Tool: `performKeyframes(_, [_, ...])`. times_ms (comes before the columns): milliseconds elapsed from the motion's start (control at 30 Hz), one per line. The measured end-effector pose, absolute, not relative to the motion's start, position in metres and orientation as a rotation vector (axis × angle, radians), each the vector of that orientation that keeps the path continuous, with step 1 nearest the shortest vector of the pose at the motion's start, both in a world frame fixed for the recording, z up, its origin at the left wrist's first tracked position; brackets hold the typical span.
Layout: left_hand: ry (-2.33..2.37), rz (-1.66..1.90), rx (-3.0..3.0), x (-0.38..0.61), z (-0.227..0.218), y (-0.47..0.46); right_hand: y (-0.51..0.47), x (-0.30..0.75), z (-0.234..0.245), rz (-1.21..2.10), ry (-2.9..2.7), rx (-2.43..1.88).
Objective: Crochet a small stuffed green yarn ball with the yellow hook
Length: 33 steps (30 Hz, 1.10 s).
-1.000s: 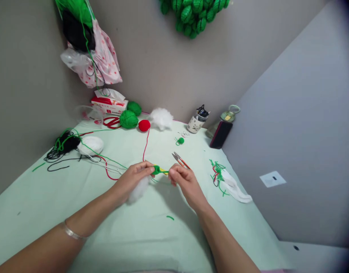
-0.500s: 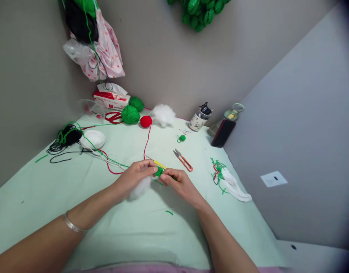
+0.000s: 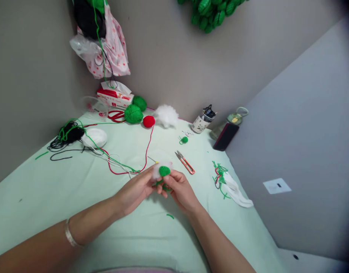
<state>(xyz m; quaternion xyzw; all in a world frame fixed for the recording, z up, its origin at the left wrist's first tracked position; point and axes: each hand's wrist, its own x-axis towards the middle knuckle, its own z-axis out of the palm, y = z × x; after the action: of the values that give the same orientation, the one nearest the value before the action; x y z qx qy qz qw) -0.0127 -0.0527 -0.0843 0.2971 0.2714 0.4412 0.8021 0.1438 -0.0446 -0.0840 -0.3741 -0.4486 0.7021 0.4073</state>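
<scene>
Both hands meet over the pale green tabletop. My left hand pinches a tuft of white stuffing against a small green crocheted piece. My right hand grips the same green piece from below, fingers curled round it. Green and red yarn strands trail from the piece to the left. A thin hook tip pokes out behind the stuffing. Red-handled thread snips lie just right of the hands.
Along the back wall sit a tissue box, green yarn balls, a red ball, white stuffing, a jar and a dark phone. Black yarn lies left; yarn scraps on white cloth lie right.
The hands have turned the green piece up, and the left hand now presses the white stuffing against it. The yellow hook handle is no longer visible.
</scene>
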Motion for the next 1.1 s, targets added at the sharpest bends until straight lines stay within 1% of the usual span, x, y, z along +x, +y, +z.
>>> performKeyframes(100, [0.615,0.888,0.754,-0.023,-0.084,-0.046,-0.045,0.148,-0.080,1.778,-1.120,-0.986])
performKeyframes(233, [0.775,0.872,0.923,-0.036,-0.081,-0.034,-0.046,0.154,-0.075,1.783,-1.131,-1.032])
performKeyframes(400, [0.939,1.115,0.934,-0.044,-0.075,-0.028,-0.039,0.161,-0.078,1.536,-1.163,-1.179])
performKeyframes(467, [0.982,1.144,1.006,-0.044,-0.074,-0.029,-0.037,0.162,-0.082,1.420,-1.191,-1.252])
performKeyframes(633, [1.014,0.936,1.201,-0.035,-0.077,-0.035,-0.038,0.158,-0.086,1.242,-1.406,-1.362])
performKeyframes(800, [1.224,0.798,1.366,-0.030,-0.075,-0.040,-0.047,0.152,-0.085,1.120,-1.726,-1.396])
performKeyframes(867, [1.192,0.835,1.456,-0.030,-0.077,-0.041,-0.050,0.150,-0.083,1.019,-1.892,-1.438])
performKeyframes(1033, [1.025,1.143,1.830,-0.031,-0.090,-0.044,-0.053,0.151,-0.080,0.601,-2.191,-1.586])
performKeyframes(1100, [0.992,1.151,1.900,-0.031,-0.093,-0.044,-0.053,0.153,-0.082,0.459,-2.263,-1.587])
